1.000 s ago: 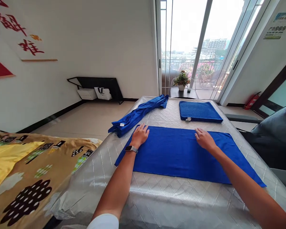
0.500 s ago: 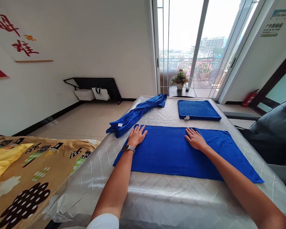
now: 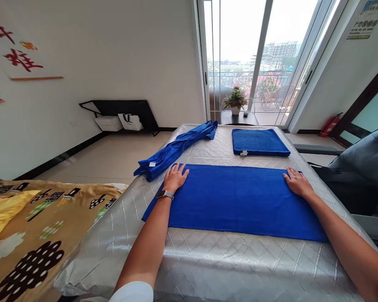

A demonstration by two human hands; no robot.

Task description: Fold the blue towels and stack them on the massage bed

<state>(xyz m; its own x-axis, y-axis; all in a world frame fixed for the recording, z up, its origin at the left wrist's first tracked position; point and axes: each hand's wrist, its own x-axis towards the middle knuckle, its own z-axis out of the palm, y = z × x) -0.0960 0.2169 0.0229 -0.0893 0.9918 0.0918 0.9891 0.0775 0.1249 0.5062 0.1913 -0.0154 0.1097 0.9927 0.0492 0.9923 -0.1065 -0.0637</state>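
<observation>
A blue towel [image 3: 233, 201] lies spread flat across the plastic-covered mattress [image 3: 233, 260]. On its far left corner rests my left hand [image 3: 175, 178], palm down with the fingers stretched out; a watch sits on that wrist. My right hand [image 3: 298, 182] presses flat near the towel's far right corner, fingers extended. Just beyond my left hand is a loosely bunched blue towel [image 3: 179, 147] with a small white tag. At the far right of the mattress, folded blue towels [image 3: 260, 141] form a neat flat stack, a white label showing at the front edge.
A brown patterned blanket [image 3: 50, 226] and a yellow cloth [image 3: 6, 209] lie at lower left. Dark padded furniture [image 3: 362, 167] borders the mattress on the right. Beyond the far edge, a potted plant [image 3: 236, 102] stands on a small table before the glass doors.
My right hand has slid rightwards along the towel's far edge to near its right corner, and the wrinkles there are smoother. My left hand has stayed at the left corner.
</observation>
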